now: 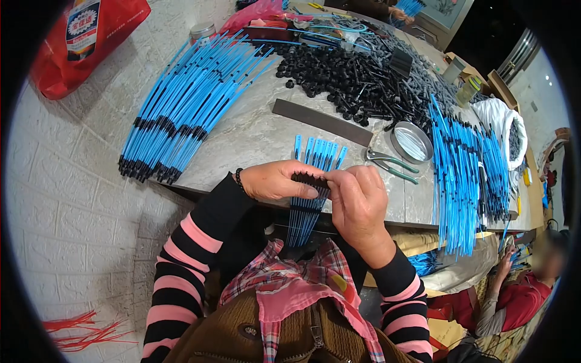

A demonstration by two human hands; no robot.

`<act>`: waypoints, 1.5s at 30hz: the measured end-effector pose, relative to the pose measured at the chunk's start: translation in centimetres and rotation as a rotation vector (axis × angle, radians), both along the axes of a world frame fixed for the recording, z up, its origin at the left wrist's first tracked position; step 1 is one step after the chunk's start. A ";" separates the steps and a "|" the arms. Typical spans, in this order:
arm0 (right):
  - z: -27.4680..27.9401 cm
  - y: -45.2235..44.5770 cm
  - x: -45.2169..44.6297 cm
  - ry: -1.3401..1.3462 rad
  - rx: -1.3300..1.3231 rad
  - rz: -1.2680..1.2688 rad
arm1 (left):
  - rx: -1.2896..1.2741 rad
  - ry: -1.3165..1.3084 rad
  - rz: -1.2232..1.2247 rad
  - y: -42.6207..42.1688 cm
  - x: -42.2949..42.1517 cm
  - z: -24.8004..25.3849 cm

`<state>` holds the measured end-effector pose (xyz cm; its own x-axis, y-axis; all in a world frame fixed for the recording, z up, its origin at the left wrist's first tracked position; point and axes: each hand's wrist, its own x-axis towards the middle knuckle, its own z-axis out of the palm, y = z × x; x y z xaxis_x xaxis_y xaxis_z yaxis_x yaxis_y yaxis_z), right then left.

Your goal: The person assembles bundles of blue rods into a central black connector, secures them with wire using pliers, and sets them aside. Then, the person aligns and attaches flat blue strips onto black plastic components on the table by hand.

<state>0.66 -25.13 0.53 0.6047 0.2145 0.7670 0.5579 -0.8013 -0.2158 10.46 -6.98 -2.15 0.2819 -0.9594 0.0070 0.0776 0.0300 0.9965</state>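
Observation:
My left hand (272,180) is closed around a fanned bundle of thin blue rods (305,224) at the table's near edge. Flat blue ends (321,148) of the rods point away from me, and a row of small black pieces (311,179) crosses them between my hands. The fingertips of my right hand (362,202) pinch the right end of that row; what exactly they hold is hidden. Beyond the bundle lies a flat dark bar (322,122). Green-handled pliers (392,165) rest just past my right hand, near a round metal tin (411,143) of thin white sticks.
Large bundles of blue rods lie at left (181,103) and right (457,181), the right one overhanging the edge. Heaped black plastic parts (357,78) cover the table's far middle. A co-worker in red (523,296) sits at lower right; another person's hand (399,16) shows at the far end.

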 end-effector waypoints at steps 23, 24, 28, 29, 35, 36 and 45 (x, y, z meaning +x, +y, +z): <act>0.0 0.3 -0.3 0.064 0.148 0.057 | 0.044 -0.046 -0.003 0.0 -0.4 0.7; 0.1 0.3 -0.3 0.062 0.151 0.067 | 0.050 -0.048 -0.002 0.1 -0.5 0.6; 0.7 0.2 -0.3 0.103 0.138 0.114 | 0.085 -0.045 -0.034 0.0 -0.3 0.7; 0.7 0.2 -0.2 0.103 0.138 0.115 | 0.100 -0.042 -0.051 0.0 -0.2 0.8; 0.6 -0.1 0.4 0.098 0.117 0.169 | 0.077 0.061 -0.051 0.0 -0.2 0.5; 0.6 -0.1 0.4 0.109 0.134 0.183 | 0.088 0.051 -0.051 0.0 -0.2 0.6; 0.7 0.1 0.7 0.120 0.193 0.212 | 0.094 -0.004 -0.030 -0.1 -0.1 0.4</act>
<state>1.33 -24.98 1.18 0.6507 0.2027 0.7318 0.6697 -0.6075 -0.4271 10.39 -7.06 -1.71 0.2533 -0.9639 -0.0821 0.0730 -0.0656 0.9952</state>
